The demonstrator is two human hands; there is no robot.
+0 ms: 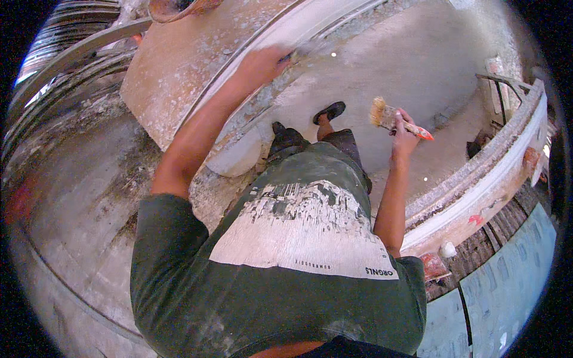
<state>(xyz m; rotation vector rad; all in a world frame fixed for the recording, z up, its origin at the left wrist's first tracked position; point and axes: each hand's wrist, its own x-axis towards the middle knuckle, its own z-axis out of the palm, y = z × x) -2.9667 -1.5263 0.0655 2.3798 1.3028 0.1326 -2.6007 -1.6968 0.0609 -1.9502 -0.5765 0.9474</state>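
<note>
My right hand [404, 138] is closed round the handle of a flat paintbrush [388, 116]. The brush has pale, splayed bristles pointing left and a red-orange handle end; it is held up over the floor, apart from other things. My left arm reaches forward to a long, pale moulding [298, 28] along the edge of a speckled brown board [185, 65]. At that moulding my left hand [262, 64] is closed, with a small dark piece showing at its fingers. Blur hides what that piece is.
A second long, whitish moulding [477, 188] curves along the right side, with light blue panels [507, 280] beyond it. A rounded pale slab [236, 156] lies by my legs. At the top stands a brown, bowl-like vessel [179, 11]. Dusty grey floor [370, 59] spreads ahead.
</note>
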